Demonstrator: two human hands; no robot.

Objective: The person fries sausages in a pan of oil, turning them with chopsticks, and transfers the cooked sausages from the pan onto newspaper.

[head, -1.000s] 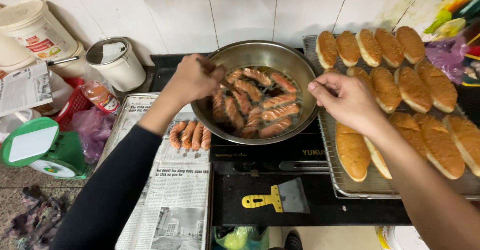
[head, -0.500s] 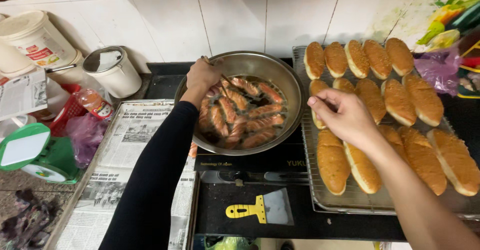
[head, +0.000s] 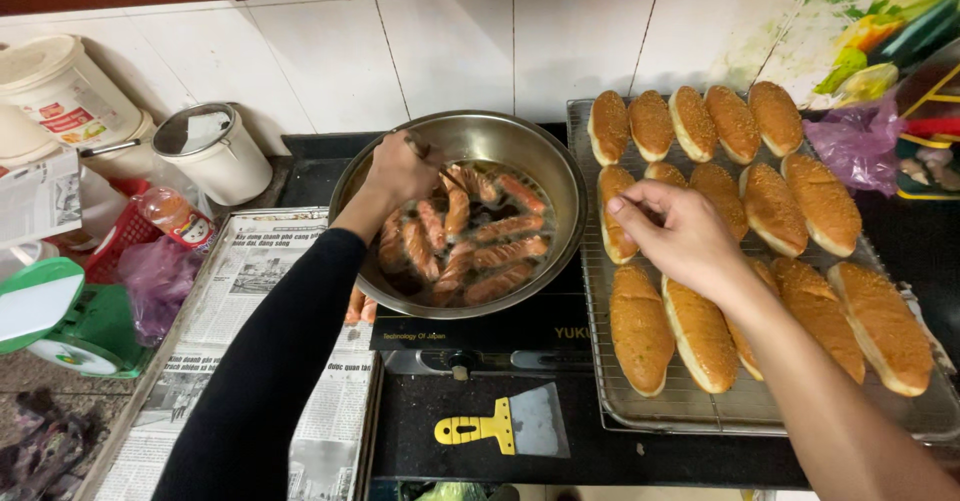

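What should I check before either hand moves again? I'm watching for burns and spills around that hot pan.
1. Left hand grips its utensil: ok.
2. Sausages all inside the pan: ok.
3. Pan sits squarely on the cooktop: ok.
4. Right hand clear of the pan, over the buns: ok.
5. Wire rack fully supported: cannot tell.
6. Left sleeve away from the oil: ok.

A yellow-handled scraper lies flat on the black tabletop, in front of the stove. Newspaper covers a tray at left. Beside it stands a green kitchen scale, with a purple plastic bag just behind. A lidded white pot and white bucket stand against the tiled wall.
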